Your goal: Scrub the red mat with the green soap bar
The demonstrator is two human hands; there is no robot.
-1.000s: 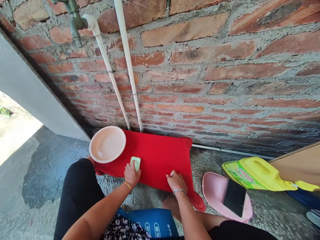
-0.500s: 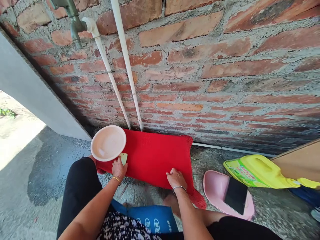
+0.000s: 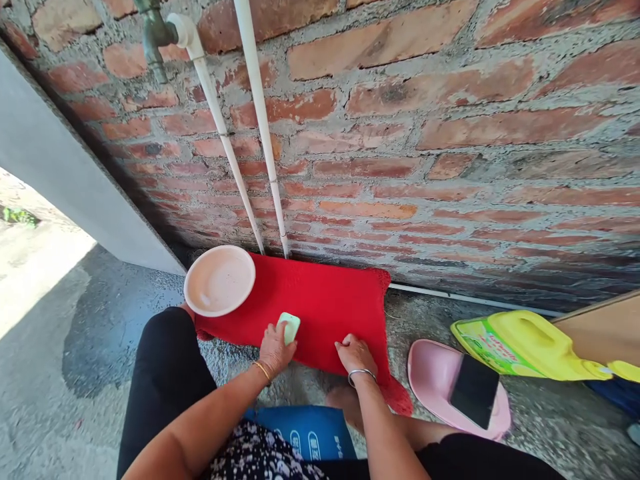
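Note:
My left hand [image 3: 276,348] is closed around a pale green bar of soap [image 3: 291,325], which it holds against the red cloth [image 3: 320,290] near the front edge. The cloth lies spread over a low surface by the wall, its right end hanging down in a bunch. My right hand [image 3: 357,355], fingers curled, presses on the cloth's front right part and seems to grip it. A pale pink basin [image 3: 220,281] stands on the cloth's left end. What supports the cloth is hidden.
Behind the cloth rises a brick wall [image 3: 370,147] with white pipes [image 3: 265,133] and a tap [image 3: 155,43]. To the right are a pink plastic seat-like piece [image 3: 430,367] with a dark flat slab [image 3: 475,390] on it, and a yellow jug [image 3: 525,343]. The concrete at left is wet.
My left hand has slid the bar of soap to the right along the cloth, away from the basin. My right hand stays almost in place. The view has shifted slightly.

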